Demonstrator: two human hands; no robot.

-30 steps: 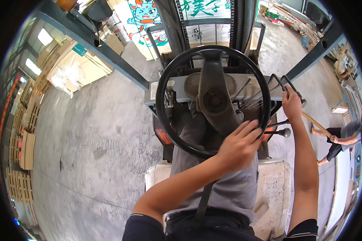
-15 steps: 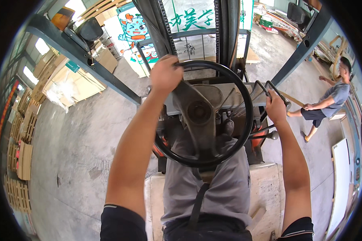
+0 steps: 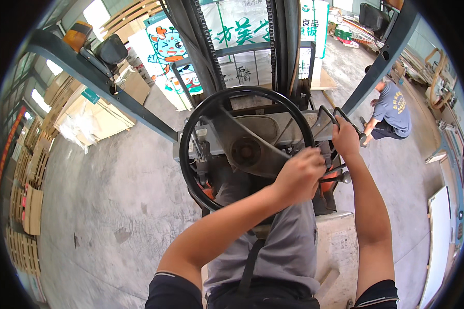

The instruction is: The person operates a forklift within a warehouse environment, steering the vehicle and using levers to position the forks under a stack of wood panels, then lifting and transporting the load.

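Observation:
A black steering wheel point(image 3: 246, 88) fills the middle of the head view, its grey-brown hub at the centre. My left hand point(image 3: 301, 175) is closed on the wheel at its right side, with my left forearm crossing over the lower part of the rim. Further right, my right hand point(image 3: 345, 136) is wrapped round a black control lever point(image 3: 338, 112) beside the wheel. Below that hand, another lever with a round knob point(image 3: 345, 177) sticks out. My left fingers are slightly blurred.
Beyond the forklift mast point(image 3: 283, 49) stand white wrapped stacks point(image 3: 245, 28) with green markings and a cartoon panel point(image 3: 170, 46). A person point(image 3: 392, 110) bends down at the right, beside the frame post. Wooden pallets point(image 3: 21, 252) line the left; a white board point(image 3: 438, 242) leans at right.
My left hand has swung from the wheel's upper left to its right side, and the wheel has turned. My right hand stays on the lever. The person at right has bent down.

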